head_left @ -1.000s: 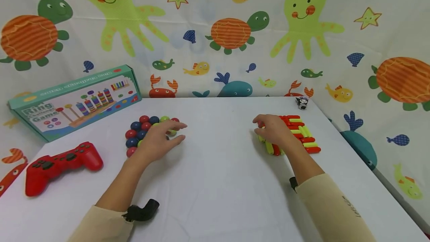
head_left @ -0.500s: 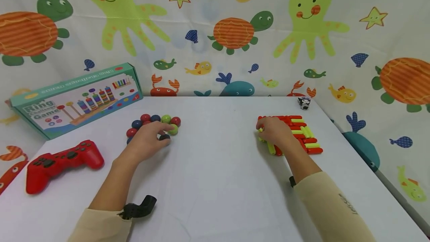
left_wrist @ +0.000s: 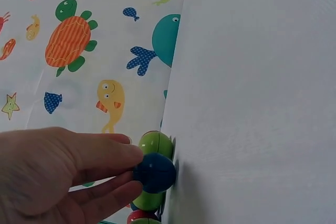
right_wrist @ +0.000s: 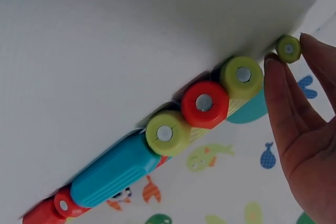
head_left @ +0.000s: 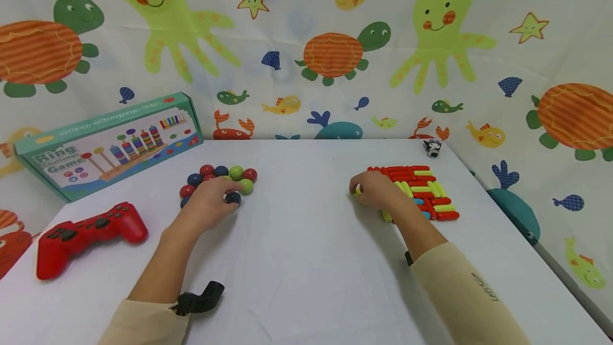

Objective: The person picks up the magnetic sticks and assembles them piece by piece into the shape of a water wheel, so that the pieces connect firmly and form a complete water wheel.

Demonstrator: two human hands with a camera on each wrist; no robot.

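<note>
My left hand pinches a dark blue ball between thumb and fingers, at the near right edge of a group of red, blue and green balls. Part of that group is hidden behind the hand. On the right side of the table, my right hand holds a small yellow-green magnetic stick between its thumb and fingertips, just left of a block of sticks. Red, yellow-green and blue sticks lie side by side there; in the right wrist view the red stick shows its round metal end.
A red game controller lies at the left. Behind it stands a Ring Game box. A small black-and-white figure sits at the back right corner. The printed cloth hangs behind the white table.
Both hands have come down from relaxed, spread fingers. The left fingers have closed on the blue ball. My right hand has drawn a yellow-green stick leftward, out of the block.
</note>
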